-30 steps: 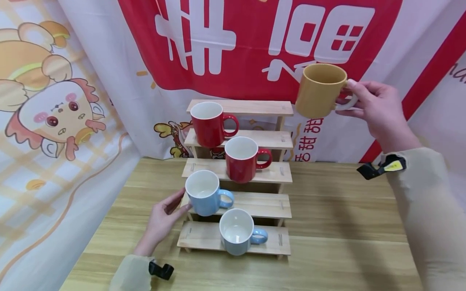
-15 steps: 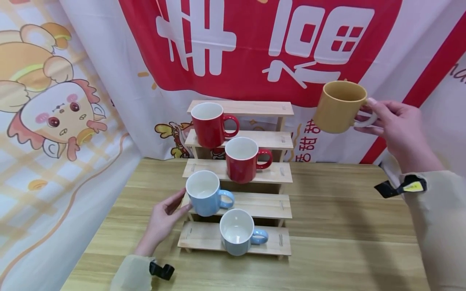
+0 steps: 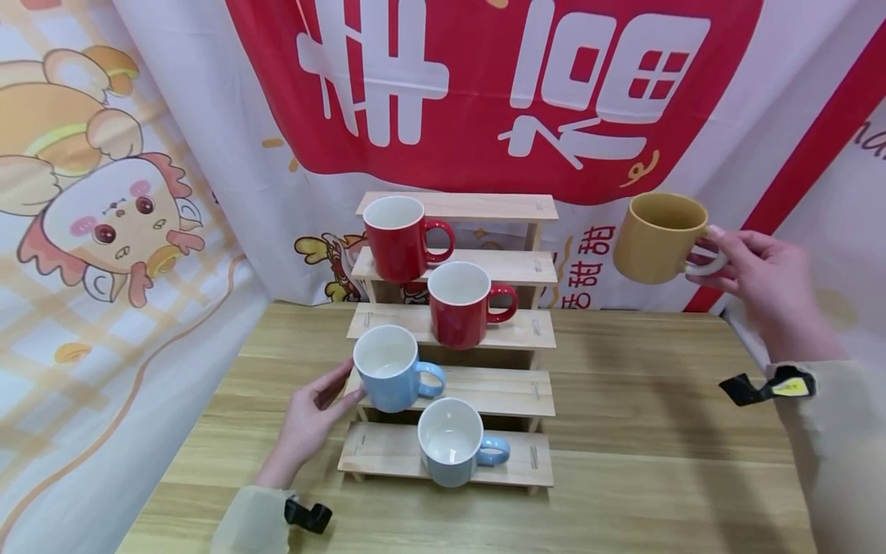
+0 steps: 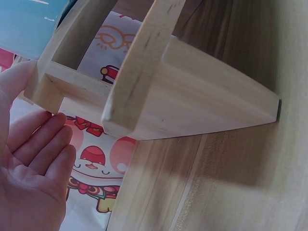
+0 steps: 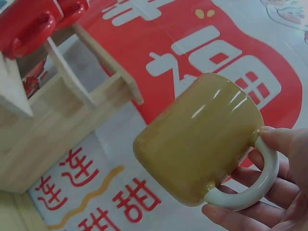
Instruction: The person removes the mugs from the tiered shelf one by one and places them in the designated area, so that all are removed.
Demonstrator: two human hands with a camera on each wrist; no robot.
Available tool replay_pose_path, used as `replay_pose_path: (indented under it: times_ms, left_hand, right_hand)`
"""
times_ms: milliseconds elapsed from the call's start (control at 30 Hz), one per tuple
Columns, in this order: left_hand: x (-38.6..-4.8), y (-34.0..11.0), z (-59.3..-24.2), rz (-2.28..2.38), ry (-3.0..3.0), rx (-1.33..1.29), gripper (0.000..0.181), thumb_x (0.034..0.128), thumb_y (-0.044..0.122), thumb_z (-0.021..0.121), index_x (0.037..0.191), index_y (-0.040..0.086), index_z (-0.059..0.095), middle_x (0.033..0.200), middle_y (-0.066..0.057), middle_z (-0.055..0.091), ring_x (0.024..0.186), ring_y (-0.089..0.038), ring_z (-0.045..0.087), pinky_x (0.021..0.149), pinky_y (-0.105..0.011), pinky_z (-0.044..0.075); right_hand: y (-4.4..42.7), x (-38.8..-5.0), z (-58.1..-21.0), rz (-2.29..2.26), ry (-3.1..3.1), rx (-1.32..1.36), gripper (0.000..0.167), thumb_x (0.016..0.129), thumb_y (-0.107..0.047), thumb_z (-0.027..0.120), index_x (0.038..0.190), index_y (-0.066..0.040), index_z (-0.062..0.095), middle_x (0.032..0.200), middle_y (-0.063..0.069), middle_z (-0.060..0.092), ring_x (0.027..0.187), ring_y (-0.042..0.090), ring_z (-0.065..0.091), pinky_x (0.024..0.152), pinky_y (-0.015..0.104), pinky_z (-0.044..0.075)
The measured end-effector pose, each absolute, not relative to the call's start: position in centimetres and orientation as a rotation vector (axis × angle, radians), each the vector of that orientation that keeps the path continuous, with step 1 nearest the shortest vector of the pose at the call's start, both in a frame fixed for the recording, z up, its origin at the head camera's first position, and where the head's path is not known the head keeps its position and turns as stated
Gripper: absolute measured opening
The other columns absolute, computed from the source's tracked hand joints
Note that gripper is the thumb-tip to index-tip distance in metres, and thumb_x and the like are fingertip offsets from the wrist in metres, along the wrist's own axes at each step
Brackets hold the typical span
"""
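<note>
My right hand pinches the white handle of a mustard-yellow mug, held upright in the air right of the stepped wooden shelf rack. In the right wrist view the mug appears tilted, with fingers around its handle. My left hand is at the rack's left side, thumb and fingertips on either side of a step's end, as the left wrist view shows. Just beside it stands a light blue mug. A second light blue mug occupies the lowest step. Two red mugs stand higher up.
The rack stands on a wood-grain table. Behind it hangs a cloth with a red print and white characters. Another printed cloth covers the left side.
My right hand has moved down and to the right with the yellow mug, away from the rack. The left hand and the other mugs stay where they were.
</note>
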State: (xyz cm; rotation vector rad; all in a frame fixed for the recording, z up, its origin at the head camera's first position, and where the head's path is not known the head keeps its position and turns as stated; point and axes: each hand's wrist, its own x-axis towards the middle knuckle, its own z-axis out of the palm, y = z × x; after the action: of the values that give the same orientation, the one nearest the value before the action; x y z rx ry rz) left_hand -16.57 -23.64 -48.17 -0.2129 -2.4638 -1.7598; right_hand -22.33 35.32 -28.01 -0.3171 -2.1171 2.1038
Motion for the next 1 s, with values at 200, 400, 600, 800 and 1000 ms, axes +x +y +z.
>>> replay_pose_path:
  times_ms: [200,400,600,800,1000]
  left_hand:
    - [-16.6,-23.6,-48.1,-1.795,-2.448,-0.216,0.061,0.0912,0.029,0.080,0.144,0.010,0.056,0.150,-0.008,0.051,0.138,-0.029,0.047,0.111,-0.031,0.039]
    - [-16.6,-23.6,-48.1,-1.779,-2.465,-0.210,0.062,0.0918,0.030,0.079,0.145,0.010,0.055,0.150,-0.009,0.051,0.137,-0.030,0.047,0.111,-0.032,0.040]
    - [-16.5,-23.6,-48.3,-1.756,-2.486,-0.200,0.065,0.0911,0.035,0.079,0.146,0.010,0.055,0.150,-0.009,0.051,0.137,-0.030,0.048,0.110,-0.029,0.041]
    - [-16.5,-23.6,-48.3,-1.754,-2.476,-0.198,0.063,0.0912,0.034,0.079,0.145,0.011,0.056,0.149,-0.010,0.052,0.136,-0.031,0.049,0.110,-0.031,0.041]
    - [-16.5,-23.6,-47.9,-1.773,-2.468,-0.200,0.061,0.0913,0.031,0.079,0.145,0.012,0.056,0.149,-0.009,0.051,0.136,-0.030,0.049,0.110,-0.033,0.040]
  right_hand:
    - [35.8,-22.2,-30.8,2.086,-2.131,-0.313,0.051,0.083,-0.045,0.080,0.120,-0.012,0.069,0.105,-0.004,0.073,0.087,0.014,0.072,0.072,0.025,0.062]
    - [35.9,-22.5,-34.1,2.195,-2.012,-0.224,0.032,0.088,-0.035,0.079,0.105,-0.008,0.074,0.097,-0.003,0.075,0.084,0.014,0.074,0.071,0.030,0.063]
    - [35.7,-22.2,-36.7,2.245,-1.973,-0.222,0.034,0.091,-0.032,0.077,0.107,-0.003,0.073,0.098,-0.001,0.076,0.089,0.014,0.074,0.074,0.033,0.063]
    - [35.4,-22.0,-39.0,2.304,-1.895,-0.219,0.031,0.093,-0.027,0.076,0.103,0.002,0.069,0.098,-0.002,0.076,0.084,0.013,0.073,0.072,0.033,0.063]
    - [35.0,-21.8,-41.1,2.313,-1.871,-0.184,0.022,0.095,-0.021,0.074,0.102,0.000,0.072,0.097,0.000,0.076,0.086,0.014,0.074,0.072,0.033,0.063]
